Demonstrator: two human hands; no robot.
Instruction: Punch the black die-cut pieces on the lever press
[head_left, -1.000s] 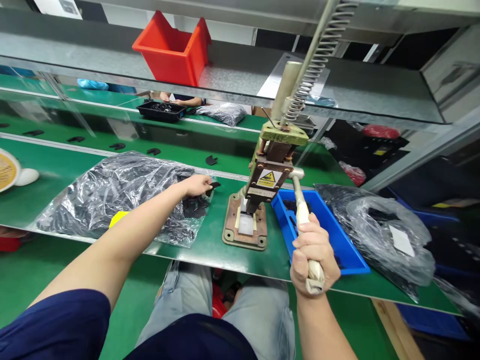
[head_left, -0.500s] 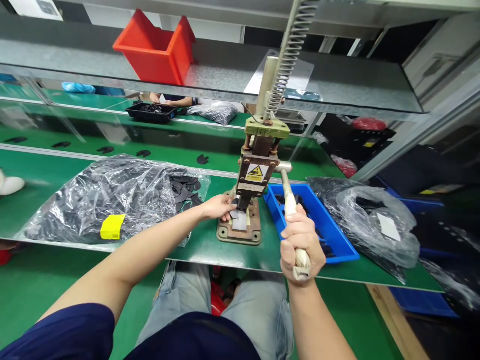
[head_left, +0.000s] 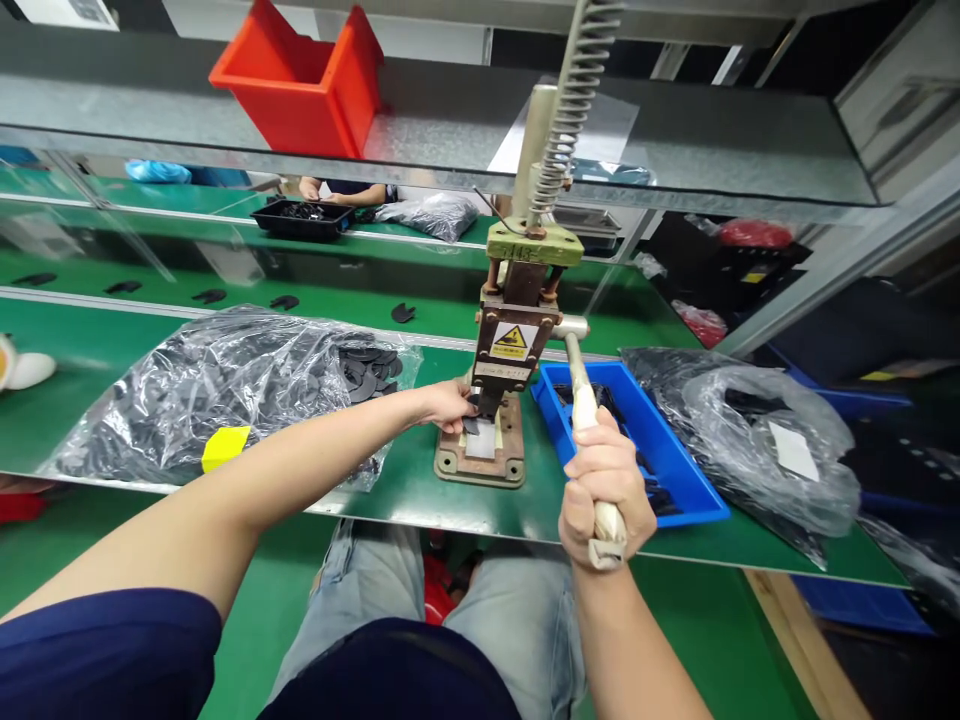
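Observation:
A hand press (head_left: pixel 508 340) with a yellow warning label and a tall spring stands on the green table (head_left: pixel 405 500). My left hand (head_left: pixel 451 405) pinches a small dark flat piece (head_left: pixel 471 425) under the press head, over the pale plate (head_left: pixel 481 440) on its base. My right hand (head_left: pixel 607 490) is wrapped round the tape-covered lever (head_left: pixel 582 400) at the press's right side. The lever slants down toward me. How much of the dark piece lies under the head is hidden.
Left of the press lies a clear bag (head_left: pixel 187 390) of dark curved pieces. A blue tray (head_left: pixel 675 480) and another plastic bag (head_left: pixel 750 430) lie right. Dark pieces (head_left: pixel 403 313) dot the strip behind. A red bin (head_left: pixel 307 100) sits on the shelf; a person's hands (head_left: pixel 322 192) show beyond.
The view has shifted slightly. My left hand has turned a little at the press with the dark piece, and its forearm lies more level. My right hand still grips the lever.

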